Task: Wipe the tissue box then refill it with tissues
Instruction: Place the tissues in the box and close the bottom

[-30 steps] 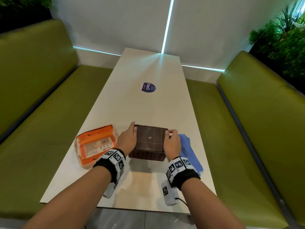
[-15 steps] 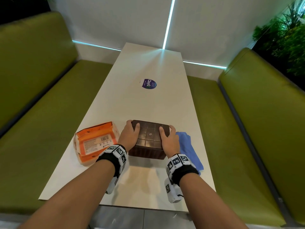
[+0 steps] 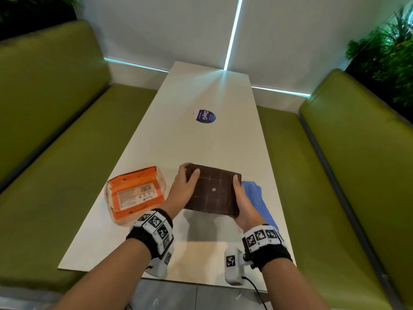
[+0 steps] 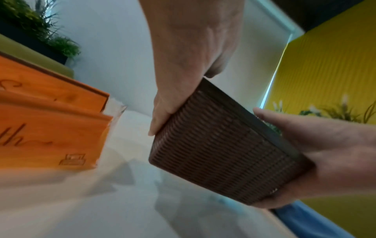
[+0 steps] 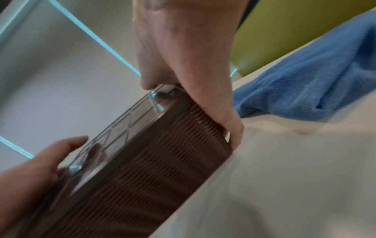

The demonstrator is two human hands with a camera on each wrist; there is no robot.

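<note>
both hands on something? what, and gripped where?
Yes: the brown tissue box, lifted off the table. Left hand grips its left side, right hand its right side, thumbs on the upturned face.

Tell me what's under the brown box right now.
The box is lifted off the table and tilted, held by the left hand and right hand. Only bare tabletop shows beneath. Its inside is hidden.
</note>
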